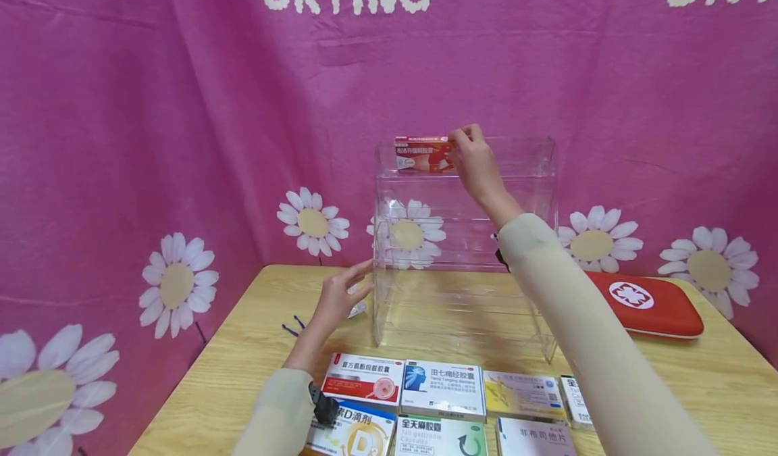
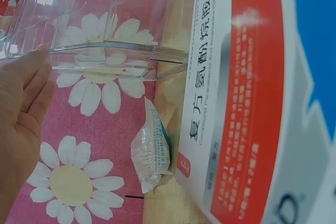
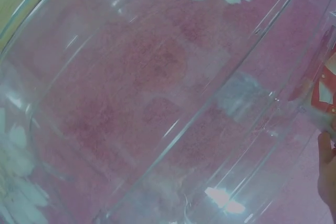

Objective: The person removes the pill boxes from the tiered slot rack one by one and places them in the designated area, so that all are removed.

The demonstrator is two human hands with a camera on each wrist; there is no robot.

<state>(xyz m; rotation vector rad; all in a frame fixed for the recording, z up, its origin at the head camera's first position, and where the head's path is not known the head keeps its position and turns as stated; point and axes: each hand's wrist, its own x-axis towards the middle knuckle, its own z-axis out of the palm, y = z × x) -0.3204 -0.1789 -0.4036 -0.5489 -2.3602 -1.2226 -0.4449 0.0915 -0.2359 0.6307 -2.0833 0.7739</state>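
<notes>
A clear acrylic tiered rack (image 1: 535,172) stands on the wooden table (image 1: 255,348). My right hand (image 1: 473,159) pinches a red and white medicine box (image 1: 421,153) at the rack's top shelf, left side. In the right wrist view only the rack's clear walls (image 3: 157,103), a red corner of the box (image 3: 323,90) and a fingertip (image 3: 326,171) show. My left hand (image 1: 340,297) is open, fingers straight against the rack's left wall near its base. The left wrist view shows that palm (image 2: 21,108) beside the rack's edge (image 2: 115,56).
Several medicine boxes (image 1: 442,388) lie in rows at the table's near edge. A red first-aid case (image 1: 653,304) lies at the right. A small clear packet (image 2: 152,150) sits by the left hand. A pink daisy cloth (image 1: 152,138) hangs behind.
</notes>
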